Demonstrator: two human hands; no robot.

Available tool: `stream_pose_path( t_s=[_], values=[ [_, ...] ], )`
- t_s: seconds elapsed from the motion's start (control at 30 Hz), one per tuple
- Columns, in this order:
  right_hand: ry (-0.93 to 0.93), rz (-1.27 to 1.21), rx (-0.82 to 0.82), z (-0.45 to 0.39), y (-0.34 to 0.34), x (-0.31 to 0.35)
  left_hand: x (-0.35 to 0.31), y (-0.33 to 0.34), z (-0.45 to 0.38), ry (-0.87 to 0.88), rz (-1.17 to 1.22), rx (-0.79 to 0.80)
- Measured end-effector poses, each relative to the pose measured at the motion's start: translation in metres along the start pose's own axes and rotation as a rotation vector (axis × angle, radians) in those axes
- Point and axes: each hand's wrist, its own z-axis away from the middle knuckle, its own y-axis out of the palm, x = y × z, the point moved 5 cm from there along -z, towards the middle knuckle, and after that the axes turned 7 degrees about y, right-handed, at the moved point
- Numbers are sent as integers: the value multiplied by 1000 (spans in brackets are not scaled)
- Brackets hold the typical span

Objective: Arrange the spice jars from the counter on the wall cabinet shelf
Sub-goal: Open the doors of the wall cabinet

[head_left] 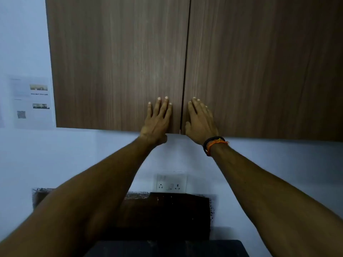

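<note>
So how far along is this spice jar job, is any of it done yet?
Nothing can be counted as done: no spice jars show anywhere in view, and both cabinet doors, left door and right door, are shut. In hand: the left hand and right hand lie flat against the doors by the centre gap. Whether jars are already inside cannot be told, so what remains is unclear.

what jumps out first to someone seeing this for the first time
Two hands pressed flat on the closed wood-grain wall cabinet doors, the left hand and right hand on either side of the centre gap. Below them, a white socket plate on the wall; no spice jars show.
</note>
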Motion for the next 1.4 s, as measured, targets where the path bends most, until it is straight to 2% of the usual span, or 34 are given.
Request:
stream_pose_path(
  t_s=[0.37,0.57,0.8,1.0,1.17,1.3,1.4],
  values=[
    [-128,0,-147,-53,-22,13,7,13,-24,-64,-138,-51],
    [-164,-18,-168,-66,-30,14,-8,13,-34,9,-219,-42],
    [-213,-91,-199,-72,-50,22,-11,-4,-12,7,-209,-86],
    [-196,-379,-325,-69,-83,39,-14,-28,16,2,-188,-97],
    [-130,-546,-393,-46,-94,62,-22,-44,35,65,-157,-67],
    [-118,-764,-487,-27,-108,75,-21,-60,57,91,-185,-125],
    [-78,-970,-483,-20,-121,74,-19,-79,75,110,-212,-155]
  ],
)
